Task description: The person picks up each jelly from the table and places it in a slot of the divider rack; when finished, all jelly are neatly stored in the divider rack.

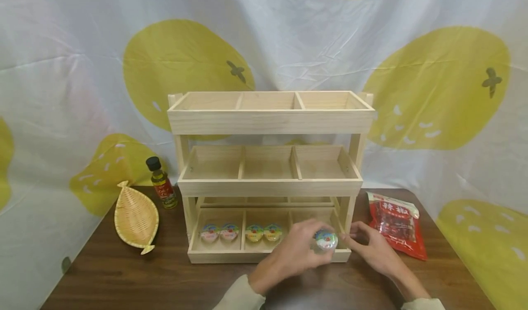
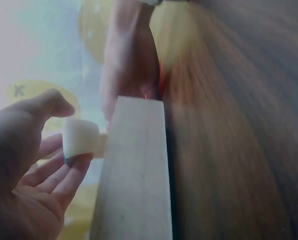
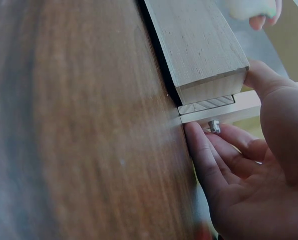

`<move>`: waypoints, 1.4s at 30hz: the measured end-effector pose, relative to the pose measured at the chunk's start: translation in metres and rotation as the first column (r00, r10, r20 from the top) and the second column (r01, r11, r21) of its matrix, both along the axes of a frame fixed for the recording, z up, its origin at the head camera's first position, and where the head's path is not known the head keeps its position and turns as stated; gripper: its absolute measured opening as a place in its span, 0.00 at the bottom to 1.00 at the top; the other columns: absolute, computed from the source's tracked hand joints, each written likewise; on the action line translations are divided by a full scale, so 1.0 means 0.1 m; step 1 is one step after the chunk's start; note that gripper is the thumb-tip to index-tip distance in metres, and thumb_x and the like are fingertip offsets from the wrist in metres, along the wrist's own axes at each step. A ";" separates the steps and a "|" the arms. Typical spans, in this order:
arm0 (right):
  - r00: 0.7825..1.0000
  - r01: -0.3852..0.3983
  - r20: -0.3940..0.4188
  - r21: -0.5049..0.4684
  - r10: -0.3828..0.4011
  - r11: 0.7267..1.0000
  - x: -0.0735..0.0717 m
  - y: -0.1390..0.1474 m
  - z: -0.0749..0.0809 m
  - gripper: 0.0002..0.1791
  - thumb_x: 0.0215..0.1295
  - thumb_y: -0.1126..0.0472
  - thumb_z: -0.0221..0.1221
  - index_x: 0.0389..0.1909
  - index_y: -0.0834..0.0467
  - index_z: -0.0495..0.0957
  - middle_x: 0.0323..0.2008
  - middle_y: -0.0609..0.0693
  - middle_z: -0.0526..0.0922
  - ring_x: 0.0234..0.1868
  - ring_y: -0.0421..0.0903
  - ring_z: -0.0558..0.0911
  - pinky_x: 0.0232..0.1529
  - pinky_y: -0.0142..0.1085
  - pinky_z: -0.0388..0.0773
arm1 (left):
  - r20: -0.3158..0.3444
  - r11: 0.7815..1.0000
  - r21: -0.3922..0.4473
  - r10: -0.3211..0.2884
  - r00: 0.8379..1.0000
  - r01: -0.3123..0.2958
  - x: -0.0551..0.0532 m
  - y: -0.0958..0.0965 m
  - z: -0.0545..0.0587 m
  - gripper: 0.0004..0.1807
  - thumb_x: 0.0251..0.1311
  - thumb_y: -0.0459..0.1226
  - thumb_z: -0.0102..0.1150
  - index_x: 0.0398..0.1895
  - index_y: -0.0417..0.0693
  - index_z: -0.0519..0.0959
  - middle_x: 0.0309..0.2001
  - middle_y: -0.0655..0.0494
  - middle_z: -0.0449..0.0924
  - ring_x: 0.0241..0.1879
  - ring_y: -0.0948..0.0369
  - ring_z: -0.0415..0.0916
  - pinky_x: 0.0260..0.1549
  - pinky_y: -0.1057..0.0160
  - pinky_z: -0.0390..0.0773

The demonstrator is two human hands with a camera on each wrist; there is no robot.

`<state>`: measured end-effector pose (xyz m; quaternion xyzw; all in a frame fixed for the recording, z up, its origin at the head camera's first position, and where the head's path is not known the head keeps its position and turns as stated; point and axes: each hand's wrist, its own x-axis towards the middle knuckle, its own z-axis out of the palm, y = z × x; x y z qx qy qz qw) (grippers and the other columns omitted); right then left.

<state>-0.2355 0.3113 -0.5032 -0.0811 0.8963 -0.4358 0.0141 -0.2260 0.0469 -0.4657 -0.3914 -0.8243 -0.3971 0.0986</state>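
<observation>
Nearest the viewer, both forearms reach in over the brown wooden surface toward the three-tier wooden rack.

Left hand: fingers and thumb pinched on a small sealed jelly cup, foil lid up, held at the front lip of the rack's bottom-right compartment. The left wrist view shows the cup's pale body between thumb and fingertips, just beside the front board. The pinch on the cup's sides presumably keeps the lid level and leaves the base free.

Right hand: holding nothing, fingers loosely extended, touching the rack's lower right corner. The right wrist view shows thumb and fingers lying against the corner by a small metal screw, apparently steadying the frame.

In the rack's bottom tier, left compartment: two pink-lidded cups side by side. Middle compartment: two yellow-lidded cups. This suggests sorting by lid colour, two per bay. Middle and top tiers show only bare wood.

Right of the rack: red packet of dried chillies, lying flat. Left of the rack: small oil bottle, upright, and a fish-shaped woven tray.

Behind: a white cloth backdrop with yellow fruit print.
</observation>
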 end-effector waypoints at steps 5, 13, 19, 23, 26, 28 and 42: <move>1.000 -0.006 0.018 0.002 0.006 1.000 0.00 0.01 0.00 0.21 0.77 0.46 0.65 0.59 0.57 0.81 0.55 0.54 0.90 0.59 0.55 0.88 0.54 0.43 0.83 | 0.005 0.998 -0.011 0.066 0.998 -0.066 -0.12 0.03 -0.05 0.20 0.64 0.43 0.76 0.57 0.49 0.86 0.55 0.55 0.87 0.49 0.68 0.83 0.46 0.82 0.79; 1.000 -0.007 0.021 0.008 0.007 1.000 -0.01 0.01 0.00 0.21 0.77 0.45 0.65 0.59 0.55 0.82 0.54 0.54 0.91 0.59 0.56 0.88 0.56 0.45 0.83 | 0.002 0.994 -0.066 0.092 0.996 -0.091 -0.25 0.04 -0.13 0.22 0.67 0.47 0.75 0.58 0.45 0.85 0.46 0.55 0.90 0.39 0.70 0.83 0.38 0.84 0.77; 1.000 -0.010 0.010 0.007 0.010 1.000 -0.01 0.01 0.00 0.21 0.77 0.46 0.65 0.59 0.56 0.81 0.54 0.54 0.91 0.58 0.55 0.89 0.55 0.44 0.83 | 0.012 0.986 -0.130 0.107 0.994 -0.104 -0.32 0.06 -0.18 0.25 0.67 0.50 0.73 0.61 0.46 0.84 0.45 0.56 0.92 0.36 0.72 0.84 0.37 0.82 0.77; 1.000 0.001 0.015 0.007 -0.001 1.000 -0.02 0.02 -0.01 0.20 0.77 0.46 0.65 0.59 0.56 0.82 0.54 0.54 0.91 0.58 0.54 0.88 0.55 0.43 0.83 | 0.027 0.980 -0.166 0.114 0.993 -0.108 -0.36 0.08 -0.19 0.24 0.66 0.48 0.74 0.61 0.47 0.85 0.47 0.57 0.92 0.40 0.70 0.85 0.41 0.80 0.79; 1.000 0.004 0.019 0.001 -0.004 1.000 -0.01 0.01 -0.02 0.20 0.77 0.47 0.66 0.59 0.56 0.82 0.55 0.54 0.91 0.59 0.54 0.89 0.54 0.41 0.84 | 0.054 0.975 -0.196 0.122 0.991 -0.110 -0.38 0.08 -0.19 0.23 0.66 0.46 0.75 0.61 0.49 0.85 0.51 0.57 0.92 0.46 0.69 0.87 0.47 0.77 0.82; 1.000 0.001 0.019 0.001 -0.001 1.000 -0.01 0.01 -0.02 0.21 0.77 0.47 0.66 0.59 0.56 0.81 0.55 0.54 0.91 0.59 0.54 0.88 0.53 0.40 0.83 | 0.085 0.971 -0.211 0.130 0.988 -0.110 -0.39 0.08 -0.19 0.24 0.65 0.45 0.76 0.62 0.50 0.85 0.53 0.58 0.91 0.48 0.68 0.87 0.50 0.75 0.82; 1.000 0.013 0.015 0.019 -0.014 1.000 -0.02 0.02 -0.03 0.20 0.76 0.44 0.66 0.56 0.54 0.82 0.51 0.51 0.91 0.57 0.52 0.88 0.54 0.39 0.83 | 0.136 0.973 -0.202 0.136 0.981 -0.107 -0.40 0.02 -0.19 0.28 0.62 0.45 0.79 0.63 0.45 0.84 0.57 0.53 0.89 0.50 0.64 0.86 0.52 0.72 0.83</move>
